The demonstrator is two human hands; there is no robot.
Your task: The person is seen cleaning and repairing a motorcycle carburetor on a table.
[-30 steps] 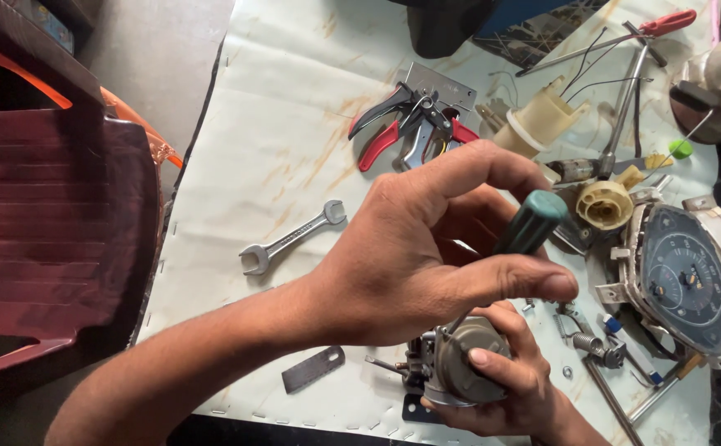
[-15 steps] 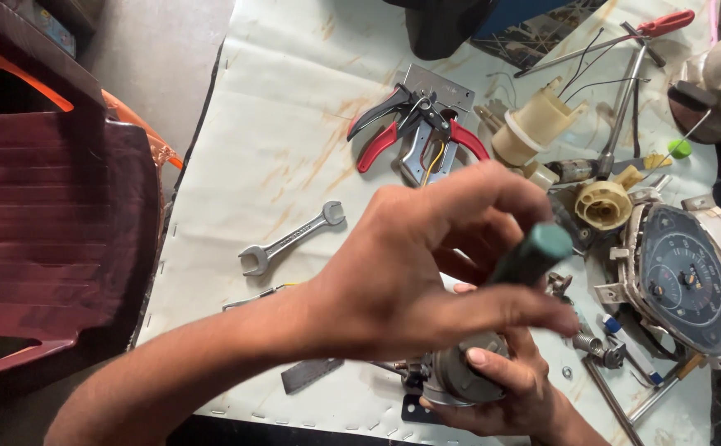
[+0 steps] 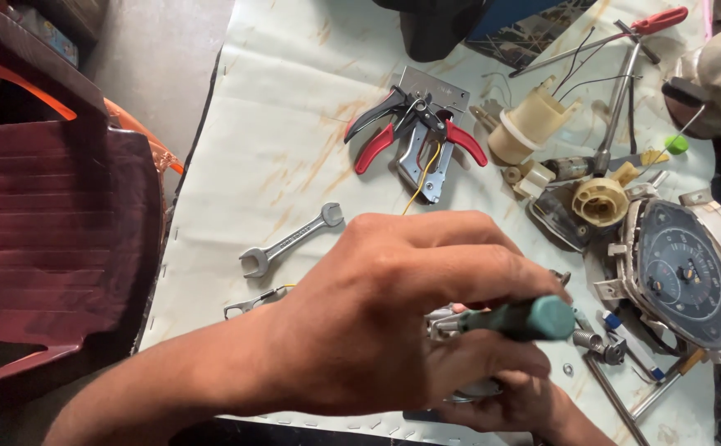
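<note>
While a dark red plastic chair is filling the left side of the view, the pale sheet-covered surface is stretching across the rest, marked with rusty orange stains. Across the lower middle the left hand is reaching in from the left, its fingers closing around the teal-handled screwdriver, whose handle is pointing to the right just above the lower edge of the surface. Beneath it the right hand is cupping a small metal part, mostly hidden, so I cannot tell whether its fingers are fully closing on it. At the right edge a round instrument gauge with a dark dial is lying face up in its pale housing. Near the top a dark box with a blue panel and patterned face is sitting at the far edge. Below that, red-handled pliers are lying across a bent steel bracket. A cream plastic socket is resting just right of them, near a yellowish ribbed cap. A red-handled screwdriver is lying at the upper right. A small open-ended spanner is lying left of the hands, and a tiny green cap is sitting by the right edge.
</note>
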